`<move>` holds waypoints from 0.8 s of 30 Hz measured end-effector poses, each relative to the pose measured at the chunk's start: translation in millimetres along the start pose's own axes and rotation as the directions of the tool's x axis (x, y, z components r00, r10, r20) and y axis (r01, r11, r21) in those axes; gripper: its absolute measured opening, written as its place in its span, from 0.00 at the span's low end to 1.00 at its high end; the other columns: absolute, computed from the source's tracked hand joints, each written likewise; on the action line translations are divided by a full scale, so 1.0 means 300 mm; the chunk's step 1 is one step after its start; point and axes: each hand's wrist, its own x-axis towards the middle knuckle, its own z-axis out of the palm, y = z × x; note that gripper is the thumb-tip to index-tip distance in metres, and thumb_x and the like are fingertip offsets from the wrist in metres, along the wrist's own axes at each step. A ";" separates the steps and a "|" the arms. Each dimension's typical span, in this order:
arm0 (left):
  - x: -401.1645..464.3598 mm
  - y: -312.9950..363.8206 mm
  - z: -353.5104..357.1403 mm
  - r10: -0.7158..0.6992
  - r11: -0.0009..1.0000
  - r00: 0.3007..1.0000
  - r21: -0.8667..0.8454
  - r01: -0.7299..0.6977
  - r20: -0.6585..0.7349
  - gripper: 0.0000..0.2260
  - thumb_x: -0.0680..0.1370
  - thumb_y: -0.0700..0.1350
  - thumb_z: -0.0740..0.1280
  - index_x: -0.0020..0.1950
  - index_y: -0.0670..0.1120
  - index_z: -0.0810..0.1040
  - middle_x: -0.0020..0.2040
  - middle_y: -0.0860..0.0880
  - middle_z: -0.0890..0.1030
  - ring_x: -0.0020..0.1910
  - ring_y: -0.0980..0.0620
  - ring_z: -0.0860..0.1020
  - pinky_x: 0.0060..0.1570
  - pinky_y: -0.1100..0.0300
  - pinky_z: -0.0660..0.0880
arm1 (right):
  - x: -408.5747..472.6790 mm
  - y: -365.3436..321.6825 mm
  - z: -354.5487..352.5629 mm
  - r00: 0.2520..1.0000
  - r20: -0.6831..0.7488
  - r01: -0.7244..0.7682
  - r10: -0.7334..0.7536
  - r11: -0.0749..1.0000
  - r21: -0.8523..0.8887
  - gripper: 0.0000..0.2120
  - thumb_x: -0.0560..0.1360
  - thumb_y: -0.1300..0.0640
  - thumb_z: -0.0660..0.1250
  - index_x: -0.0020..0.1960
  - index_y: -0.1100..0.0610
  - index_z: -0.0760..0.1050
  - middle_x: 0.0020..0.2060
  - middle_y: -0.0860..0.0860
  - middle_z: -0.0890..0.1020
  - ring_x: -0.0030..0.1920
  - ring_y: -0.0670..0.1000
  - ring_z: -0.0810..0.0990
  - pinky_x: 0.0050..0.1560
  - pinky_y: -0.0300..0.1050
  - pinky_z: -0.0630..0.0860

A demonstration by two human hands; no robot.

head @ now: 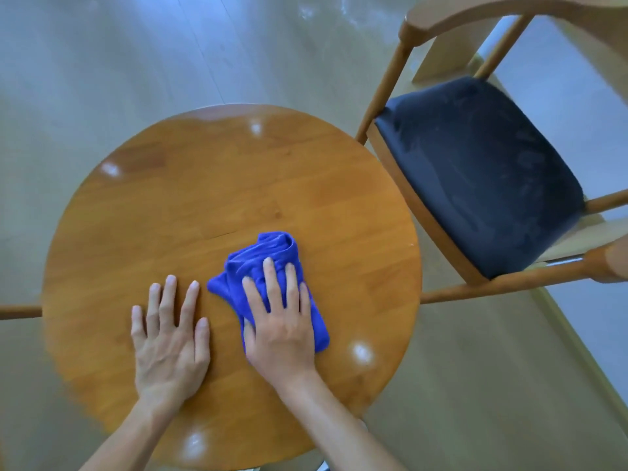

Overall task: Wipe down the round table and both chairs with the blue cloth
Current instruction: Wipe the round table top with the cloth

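The round wooden table (210, 185) fills the middle of the view. A bunched blue cloth (265, 256) lies on its near right part. My right hand (278, 321) presses flat on the cloth with straight, spread fingers. Just left of the cloth, my left hand (170, 338) rests flat on the bare tabletop, fingers straight, holding nothing. A wooden chair with a dark blue padded seat (475, 178) stands to the right of the table, close to its edge. A second chair is not clearly in view.
A wooden rail (17, 311) sticks out from behind the table's left edge. Pale shiny floor (136, 56) surrounds the table. The chair's curved backrest (509, 8) reaches the top right corner.
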 end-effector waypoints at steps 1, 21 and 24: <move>0.001 0.001 -0.002 0.005 1.000 1.000 -0.005 -0.005 0.004 0.27 0.77 0.53 0.51 0.73 0.44 0.68 0.76 0.42 0.61 0.76 0.41 0.58 0.72 0.38 0.53 | -0.065 0.014 -0.005 0.997 0.028 0.071 -0.071 0.998 -0.001 0.29 0.72 0.49 0.62 0.73 0.50 0.64 0.77 0.55 0.57 0.76 0.62 0.55 0.69 0.61 0.63; -0.008 -0.174 -0.012 0.006 1.000 0.999 -0.001 -0.006 0.052 0.26 0.80 0.53 0.50 0.76 0.45 0.62 0.78 0.43 0.58 0.77 0.43 0.56 0.72 0.38 0.56 | 0.556 -0.154 0.058 0.969 -0.039 -0.244 0.246 0.969 0.044 0.42 0.69 0.39 0.67 0.76 0.58 0.60 0.75 0.61 0.59 0.73 0.64 0.62 0.68 0.61 0.64; -0.006 -0.167 -0.022 0.005 1.000 0.998 0.022 -0.006 0.069 0.26 0.78 0.52 0.54 0.74 0.43 0.67 0.77 0.42 0.60 0.76 0.43 0.58 0.71 0.39 0.58 | 0.527 -0.380 0.125 0.982 0.077 0.170 -0.175 0.984 0.059 0.42 0.68 0.36 0.66 0.76 0.54 0.61 0.76 0.58 0.58 0.74 0.62 0.60 0.70 0.60 0.62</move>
